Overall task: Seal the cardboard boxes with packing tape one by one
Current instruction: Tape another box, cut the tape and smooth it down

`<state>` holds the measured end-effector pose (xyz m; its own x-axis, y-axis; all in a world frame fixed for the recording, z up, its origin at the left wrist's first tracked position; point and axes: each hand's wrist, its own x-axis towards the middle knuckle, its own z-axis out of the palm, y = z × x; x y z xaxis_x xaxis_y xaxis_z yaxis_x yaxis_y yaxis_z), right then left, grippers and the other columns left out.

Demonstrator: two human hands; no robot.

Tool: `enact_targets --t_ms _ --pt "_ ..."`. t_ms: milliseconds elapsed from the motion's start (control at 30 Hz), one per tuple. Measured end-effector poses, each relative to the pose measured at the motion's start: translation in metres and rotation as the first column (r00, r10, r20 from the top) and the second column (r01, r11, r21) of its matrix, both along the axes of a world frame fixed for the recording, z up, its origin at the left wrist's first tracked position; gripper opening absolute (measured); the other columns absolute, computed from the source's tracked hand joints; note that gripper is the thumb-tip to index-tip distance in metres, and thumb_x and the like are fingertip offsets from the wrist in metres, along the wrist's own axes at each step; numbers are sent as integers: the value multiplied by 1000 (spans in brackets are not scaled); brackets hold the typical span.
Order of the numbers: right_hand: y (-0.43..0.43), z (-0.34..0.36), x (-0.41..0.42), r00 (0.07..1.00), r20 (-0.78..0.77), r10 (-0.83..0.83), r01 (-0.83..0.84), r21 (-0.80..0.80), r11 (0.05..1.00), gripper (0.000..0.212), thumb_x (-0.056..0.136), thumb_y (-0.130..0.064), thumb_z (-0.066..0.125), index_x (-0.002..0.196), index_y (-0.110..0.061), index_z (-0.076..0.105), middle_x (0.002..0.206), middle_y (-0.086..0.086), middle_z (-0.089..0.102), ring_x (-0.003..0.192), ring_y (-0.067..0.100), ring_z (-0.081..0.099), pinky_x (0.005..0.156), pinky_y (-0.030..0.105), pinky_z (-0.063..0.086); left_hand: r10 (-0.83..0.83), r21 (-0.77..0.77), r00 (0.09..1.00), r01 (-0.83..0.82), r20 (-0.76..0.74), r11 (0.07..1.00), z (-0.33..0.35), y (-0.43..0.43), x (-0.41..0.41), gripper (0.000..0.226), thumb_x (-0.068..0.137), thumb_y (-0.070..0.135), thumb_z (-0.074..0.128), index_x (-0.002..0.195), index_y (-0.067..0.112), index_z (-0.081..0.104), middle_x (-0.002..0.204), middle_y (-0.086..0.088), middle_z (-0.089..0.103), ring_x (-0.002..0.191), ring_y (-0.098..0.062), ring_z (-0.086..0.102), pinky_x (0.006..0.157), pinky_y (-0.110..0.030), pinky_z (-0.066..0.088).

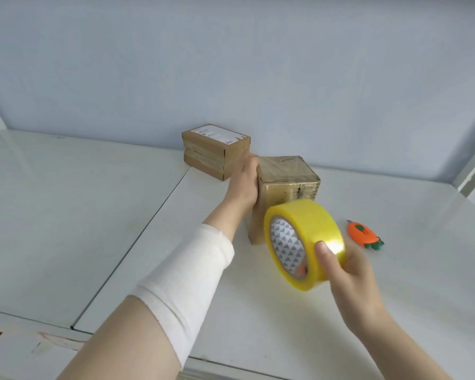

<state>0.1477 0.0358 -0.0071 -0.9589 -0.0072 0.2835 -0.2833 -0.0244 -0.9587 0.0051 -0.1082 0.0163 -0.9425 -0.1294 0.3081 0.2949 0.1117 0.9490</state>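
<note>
Looking down from my head, my left hand [243, 185] holds the side of the near box [288, 175]. The box stands on the white table [80, 215], near the far box [214, 150]. My right hand [350, 275] grips the yellow tape roll [303, 242] in front of the near box. I think I am getting ready to tape this box. Next I must find the loose end and stick it on.

Glossy tape roll [305, 242]; cardboard box [285, 187] prob. film-wrapped.
</note>
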Motion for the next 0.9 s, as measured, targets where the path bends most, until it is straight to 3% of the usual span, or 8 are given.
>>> enact_targets --t_ms 67,133,233,333,433,567,800,900 --pt "-4 0 -6 999 38 -8 9 -19 1000 22 79 -34 67 79 -12 63 56 -1 65 48 7 61 47 16 48 -38 37 999 38 1 999 -1 0 8 26 101 17 25 96 10 49 89 7 52 83 -2 49 74 -12 39" --pt "-5 3 -9 999 35 -13 15 -44 999 22 80 -36 64 80 -15 63 58 -3 66 50 5 62 47 15 48 -134 98 991 136 -27 986 -8 -6 16 32 104 30 21 118 20 47 122 6 52 113 -2 47 98 -16 34" --pt "0 8 -8 1000 31 4 -3 -21 1000 21 75 -35 58 73 -15 64 57 0 67 50 4 62 48 14 48 -222 -115 966 207 -135 971 -16 -21 28 40 97 43 38 136 38 31 154 7 17 141 -2 15 113 -20 18" --pt "5 26 -13 1000 13 8 -8 47 999 34 73 -47 60 70 -15 69 55 3 66 51 7 60 50 17 49 -283 -335 949 224 -137 915 -10 -28 35 36 91 31 57 124 36 46 148 9 15 140 -2 13 116 -28 20" --pt "2 64 -18 997 -58 54 -49 92 995 43 67 -67 62 73 -26 73 57 -2 68 52 5 61 51 19 51 -154 -164 978 130 -143 978 7 -25 31 19 94 28 53 112 27 55 126 7 43 122 -5 42 107 -36 36" --pt "-4 106 -50 996 54 66 -74 166 983 50 74 -61 61 54 -16 70 51 -4 66 43 7 60 43 15 45 -188 -2 970 191 156 982 15 -17 22 24 96 41 41 93 23 57 91 3 57 74 -2 56 70 -23 49" --pt "-23 93 -100 985 158 69 -100 195 976 41 86 -53 54 81 -14 67 68 -2 73 63 10 69 61 23 56 -98 168 911 33 400 985 -9 -17 -11 24 93 33 46 95 19 66 100 -2 67 84 -15 60 60 -18 48" --pt "-24 65 -98 987 90 133 -149 205 967 24 89 -42 54 91 -21 65 79 -9 73 79 5 69 72 19 55 -103 239 890 -7 444 971 -23 -17 -18 32 91 37 48 106 16 67 108 -5 69 100 -20 63 84 -29 52"
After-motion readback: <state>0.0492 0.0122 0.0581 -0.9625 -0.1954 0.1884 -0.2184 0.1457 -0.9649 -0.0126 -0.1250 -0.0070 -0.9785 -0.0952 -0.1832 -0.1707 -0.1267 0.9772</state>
